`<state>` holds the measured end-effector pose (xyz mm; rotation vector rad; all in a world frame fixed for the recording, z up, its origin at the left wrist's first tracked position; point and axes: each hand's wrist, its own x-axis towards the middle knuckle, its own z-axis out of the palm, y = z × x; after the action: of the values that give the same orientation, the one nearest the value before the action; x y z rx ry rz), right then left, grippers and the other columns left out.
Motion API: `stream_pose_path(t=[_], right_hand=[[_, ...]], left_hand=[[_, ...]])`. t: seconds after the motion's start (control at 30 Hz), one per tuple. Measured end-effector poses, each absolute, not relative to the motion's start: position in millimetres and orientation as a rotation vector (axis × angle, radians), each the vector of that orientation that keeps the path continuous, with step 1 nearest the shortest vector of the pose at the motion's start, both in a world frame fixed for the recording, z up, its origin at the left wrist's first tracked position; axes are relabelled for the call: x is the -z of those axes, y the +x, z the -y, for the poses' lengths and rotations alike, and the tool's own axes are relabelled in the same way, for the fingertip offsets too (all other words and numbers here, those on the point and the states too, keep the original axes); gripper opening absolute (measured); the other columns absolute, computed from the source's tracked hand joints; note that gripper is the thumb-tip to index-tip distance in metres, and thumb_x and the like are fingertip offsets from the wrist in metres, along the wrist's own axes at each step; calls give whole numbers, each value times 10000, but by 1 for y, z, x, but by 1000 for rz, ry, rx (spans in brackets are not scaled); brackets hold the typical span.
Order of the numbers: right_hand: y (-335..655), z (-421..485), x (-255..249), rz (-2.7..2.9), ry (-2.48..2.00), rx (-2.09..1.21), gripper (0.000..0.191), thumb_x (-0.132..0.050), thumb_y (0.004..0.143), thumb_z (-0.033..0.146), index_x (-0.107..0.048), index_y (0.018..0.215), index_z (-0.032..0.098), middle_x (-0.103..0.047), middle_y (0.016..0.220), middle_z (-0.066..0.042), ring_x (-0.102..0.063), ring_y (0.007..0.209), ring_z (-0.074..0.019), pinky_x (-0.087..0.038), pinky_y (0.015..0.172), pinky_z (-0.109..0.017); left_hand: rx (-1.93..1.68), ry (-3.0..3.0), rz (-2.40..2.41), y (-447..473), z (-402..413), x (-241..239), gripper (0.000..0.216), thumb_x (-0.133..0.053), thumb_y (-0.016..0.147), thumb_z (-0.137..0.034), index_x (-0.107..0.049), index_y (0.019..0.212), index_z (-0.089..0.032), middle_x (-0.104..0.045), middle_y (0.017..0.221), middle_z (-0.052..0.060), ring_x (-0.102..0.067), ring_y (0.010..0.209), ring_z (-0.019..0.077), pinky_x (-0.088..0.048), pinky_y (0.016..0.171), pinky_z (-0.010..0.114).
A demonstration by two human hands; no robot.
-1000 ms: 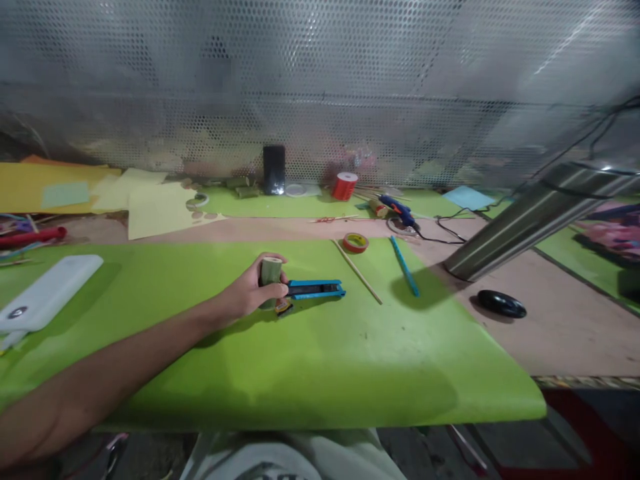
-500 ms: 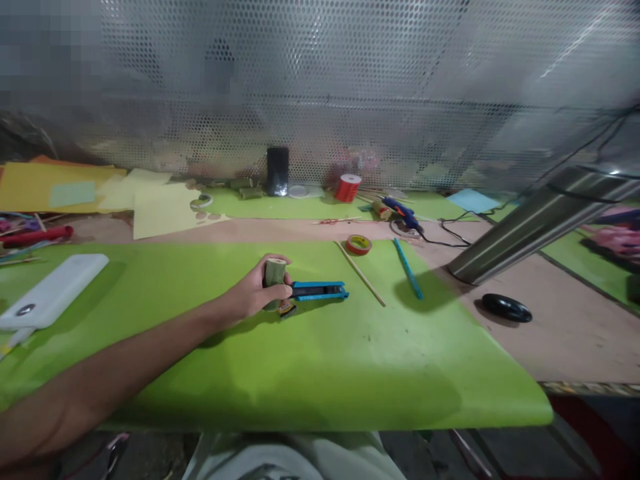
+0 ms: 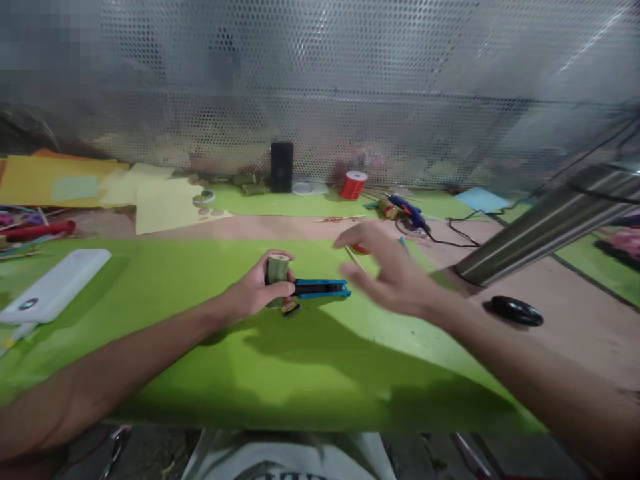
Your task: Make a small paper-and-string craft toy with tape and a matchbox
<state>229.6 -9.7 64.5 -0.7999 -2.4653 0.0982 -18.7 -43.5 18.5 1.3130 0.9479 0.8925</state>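
Observation:
My left hand [image 3: 265, 283] is wrapped round a short, thick piece of bamboo [image 3: 278, 268], which stands upright on the green mat [image 3: 200, 353]. Just right of it lies a long blue-and-black tool [image 3: 323, 289], stapler-like in shape; its left end meets my left fingers. A small yellow-and-black item [image 3: 290, 307] rests by the bamboo's base. My right hand [image 3: 387, 273], slightly blurred, hovers over the mat with thumb and fingers apart and nothing in them. Partly behind that hand are a thin wooden stick [image 3: 356, 259], a red tape roll [image 3: 360, 249] and a blue stick [image 3: 404, 245].
At the back stand a phone [image 3: 282, 167] and a red spool [image 3: 353, 186], with a blue glue gun [image 3: 407, 210] and its cord nearby. A slanted metal post [image 3: 530, 230] rises at right beside a black mouse-like object [image 3: 516, 311]. A white power bank [image 3: 63, 281] lies left.
My right hand has come into view from the right and reaches over the mat, covering much of the sticks and tape. My left hand still grips the bamboo. The view has shifted slightly.

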Motion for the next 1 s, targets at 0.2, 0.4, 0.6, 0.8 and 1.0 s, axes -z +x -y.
stream_pose_path(t=[0.2, 0.4, 0.6, 0.8, 1.0], right_hand=[[196, 15, -15, 2757, -819, -162, 411, -581, 941, 500, -579, 1104, 123, -697, 986, -149, -663, 860, -258, -492, 805, -421], [202, 14, -1, 2666, -816, -141, 292, -488, 993, 383, -507, 1152, 139, -704, 976, -122, -662, 758, -206, -421, 618, -297], [203, 19, -3, 2562, -808, -117, 331, -398, 991, 426, -489, 1117, 135, -659, 842, -88, -581, 614, -163, -384, 537, -275], [204, 18, -5, 2597, -774, 25, 308, -377, 1011, 412, -502, 1109, 149, -620, 829, -76, -575, 658, -178, -345, 540, -273], [207, 20, -4, 2638, -776, 62, 298, -406, 1010, 401, -516, 1116, 145, -672, 834, -79, -599, 649, -177, -313, 556, -280]], left_hand=[[-856, 1379, -935, -20, 47, -20, 454, -698, 826, -282, -463, 1213, -242, -576, 962, 3, -558, 838, 147, -480, 807, 332], [-897, 1412, -1032, -18, 50, -21, 575, -752, 814, -383, -434, 1275, -256, -534, 985, 3, -558, 847, 140, -490, 803, 313], [-728, 1408, -1084, -18, 54, -28, 847, -826, 746, -421, -330, 1418, -284, -577, 1049, 43, -621, 848, 170, -520, 777, 333], [-701, 1540, -1119, -18, 54, -20, 649, -725, 829, -513, -382, 1319, -261, -579, 981, 28, -601, 783, 154, -498, 721, 310], [-747, 1658, -1144, -17, 53, -16, 561, -711, 833, -529, -413, 1214, -245, -530, 909, -4, -527, 721, 129, -442, 658, 272]])
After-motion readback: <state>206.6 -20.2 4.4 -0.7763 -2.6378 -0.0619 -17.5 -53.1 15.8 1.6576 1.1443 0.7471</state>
